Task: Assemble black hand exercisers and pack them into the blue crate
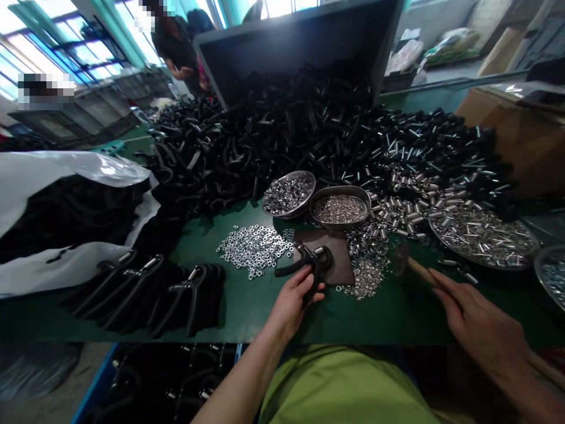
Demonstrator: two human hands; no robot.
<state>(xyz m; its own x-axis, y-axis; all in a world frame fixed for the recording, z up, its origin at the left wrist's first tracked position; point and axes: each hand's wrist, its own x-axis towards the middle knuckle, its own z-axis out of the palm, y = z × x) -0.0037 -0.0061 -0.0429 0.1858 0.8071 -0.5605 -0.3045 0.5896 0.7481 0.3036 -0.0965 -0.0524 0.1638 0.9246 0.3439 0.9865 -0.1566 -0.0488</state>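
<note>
My left hand (291, 300) is closed around one handle of a black hand gripper (314, 275) with a metal coil spring at its top. The hand gripper rests on a dark square plate (343, 262), its other handle pointing left. To the right, my right hand (481, 327) grips the wooden handle of a hammer (421, 272). The hammer's blurred head is over the table, apart from the plate. Silvery nuts (253, 247) are spread left of the plate, and a pile of small metal parts (368, 280) touches its right side.
A bowl of metal parts (289, 197), an oval tin (364, 219) and a round tray (507, 262) stand behind and right. Black handles (273, 135) heap up before a grey bin (282, 47). Finished-looking hand grippers (185, 300) stand at left, near a white sack (26, 171). A person (179, 50) is beyond.
</note>
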